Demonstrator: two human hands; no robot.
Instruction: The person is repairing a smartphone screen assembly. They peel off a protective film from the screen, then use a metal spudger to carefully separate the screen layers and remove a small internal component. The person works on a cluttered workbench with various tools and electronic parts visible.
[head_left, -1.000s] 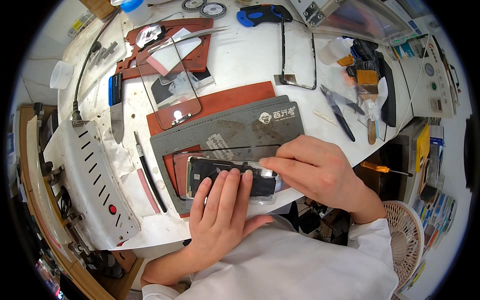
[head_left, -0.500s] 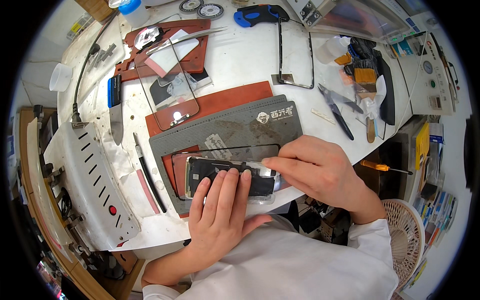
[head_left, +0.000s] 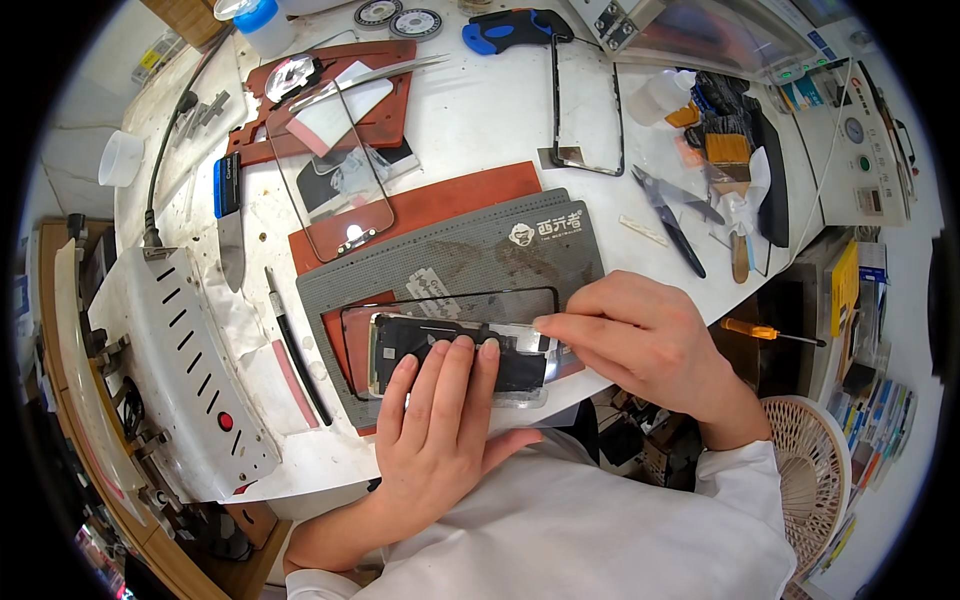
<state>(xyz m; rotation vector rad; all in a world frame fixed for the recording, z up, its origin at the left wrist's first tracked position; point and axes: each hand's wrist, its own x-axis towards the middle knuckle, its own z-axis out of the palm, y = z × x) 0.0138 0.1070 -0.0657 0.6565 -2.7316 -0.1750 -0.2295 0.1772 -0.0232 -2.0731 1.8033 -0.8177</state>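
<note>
The left hand (head_left: 435,420) lies palm down with its fingers straight and close together, the thumb spread out to the right, fingertips resting flat on a dark phone panel (head_left: 520,370); it presses from above and does not wrap around it. The right hand (head_left: 650,340) is curled, thumb and forefinger drawn toward each other in a pinch at the panel's far right corner, beside a silvery strip (head_left: 518,332); whether the tips grip anything I cannot tell. The panel lies at the near edge of the bench (head_left: 490,110), over the near edge of a grey mat (head_left: 470,265), with a thin black rim (head_left: 440,299) running beyond its far side. A red sheet (head_left: 490,187) shows past the mat's far edge. Off the mat's left edge lie a slim pen-shaped tool (head_left: 288,340) and a pink strip (head_left: 293,385); toward the bench's right edge lie pliers (head_left: 672,228) and a brush (head_left: 728,160)
</note>
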